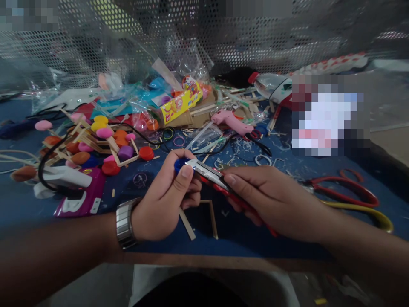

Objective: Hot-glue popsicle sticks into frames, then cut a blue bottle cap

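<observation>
Between the thumb and fingers of my left hand (169,196) is a blue bottle cap (181,164), partly covered by the fingers. My right hand (275,196) grips a red utility knife (220,185). The knife's blade (204,171) is out, its tip at the cap by my left thumb; whether it cuts into the cap I cannot make out. Beneath my hands, a small frame of thin wooden sticks (213,219) lies on the blue tabletop (153,245), partly hidden by my left hand.
Coloured caps and stick pieces (119,147) are heaped at left beside a purple extension socket (91,192) with white plugs. A pink glue gun (233,122) lies ahead amid glue scraps. Red- and yellow-handled scissors (345,192) sit at right. A perforated metal screen (204,34) stands behind.
</observation>
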### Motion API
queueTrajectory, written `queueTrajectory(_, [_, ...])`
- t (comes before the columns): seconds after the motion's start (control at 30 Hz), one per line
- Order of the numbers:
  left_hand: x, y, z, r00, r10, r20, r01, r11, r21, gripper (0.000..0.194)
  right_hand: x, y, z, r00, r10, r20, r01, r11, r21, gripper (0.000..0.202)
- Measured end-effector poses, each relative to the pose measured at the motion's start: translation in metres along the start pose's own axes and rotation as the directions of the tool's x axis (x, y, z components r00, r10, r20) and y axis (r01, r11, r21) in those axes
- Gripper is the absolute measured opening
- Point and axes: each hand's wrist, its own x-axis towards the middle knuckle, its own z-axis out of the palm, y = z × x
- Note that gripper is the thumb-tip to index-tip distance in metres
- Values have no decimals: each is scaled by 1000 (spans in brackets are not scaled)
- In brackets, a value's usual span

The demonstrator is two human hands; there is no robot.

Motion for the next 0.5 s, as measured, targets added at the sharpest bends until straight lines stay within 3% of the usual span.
queueTrajectory(0.27, [0, -2, -1, 996, 90, -30, -89, 996, 12, 34, -2, 1, 0, 998, 54, 18, -55, 998, 39, 51])
queueTrajectory(0.5, [1, -4, -4, 996, 92, -15, -91, 993, 71, 36, 0, 3, -1, 1000, -6, -8, 6, 999, -36, 49])
